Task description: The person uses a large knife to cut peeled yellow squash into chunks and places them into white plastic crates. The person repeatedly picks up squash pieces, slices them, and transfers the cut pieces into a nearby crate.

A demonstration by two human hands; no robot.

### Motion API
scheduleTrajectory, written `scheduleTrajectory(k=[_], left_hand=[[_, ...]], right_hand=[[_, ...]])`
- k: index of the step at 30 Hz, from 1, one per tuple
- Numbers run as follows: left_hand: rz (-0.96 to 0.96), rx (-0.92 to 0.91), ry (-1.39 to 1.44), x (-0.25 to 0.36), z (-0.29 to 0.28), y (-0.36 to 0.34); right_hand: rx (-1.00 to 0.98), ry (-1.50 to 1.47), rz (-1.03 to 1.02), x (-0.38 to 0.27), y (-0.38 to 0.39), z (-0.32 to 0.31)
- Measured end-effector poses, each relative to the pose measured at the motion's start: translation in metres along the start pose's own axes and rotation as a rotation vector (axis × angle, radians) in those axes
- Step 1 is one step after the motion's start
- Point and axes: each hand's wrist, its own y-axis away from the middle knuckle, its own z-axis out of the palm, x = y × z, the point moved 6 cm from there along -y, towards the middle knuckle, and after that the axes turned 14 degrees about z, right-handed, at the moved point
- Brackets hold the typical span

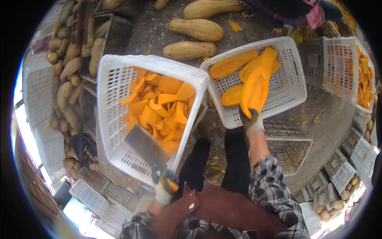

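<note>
Gloved, my left hand [162, 187] is closed round the handle of a broad cleaver [146, 144]. The blade lies over the near part of a white crate [115, 149] that holds many cut orange squash chunks [155, 107]. My right hand [253, 122], also gloved, grips the near end of a long peeled squash piece [258, 85]. That piece slants up over a second white crate [292, 71] to the right. Other peeled squash pieces [232, 65] lie in this crate, partly hidden behind the held one.
Whole unpeeled squashes [190, 50] lie on the ground beyond the crates. A grey crate [288, 149] stands beside my right forearm. Another crate of orange chunks [342, 67] is at far right. Squashes [67, 95] are heaped at left. Part of another person [294, 14] shows at the top.
</note>
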Motion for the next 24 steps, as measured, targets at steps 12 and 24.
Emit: scheduleTrajectory(k=[12, 24], left_hand=[[0.366, -0.153, -0.383, 0.088, -0.034, 0.028], [1.386, 0.138, -0.32, 0.269, -0.061, 0.118]], right_hand=[[0.105, 0.786, -0.222, -0.017, 0.388, 0.02], [-0.148, 1.15, -0.05, 0.068, 0.406, 0.123]])
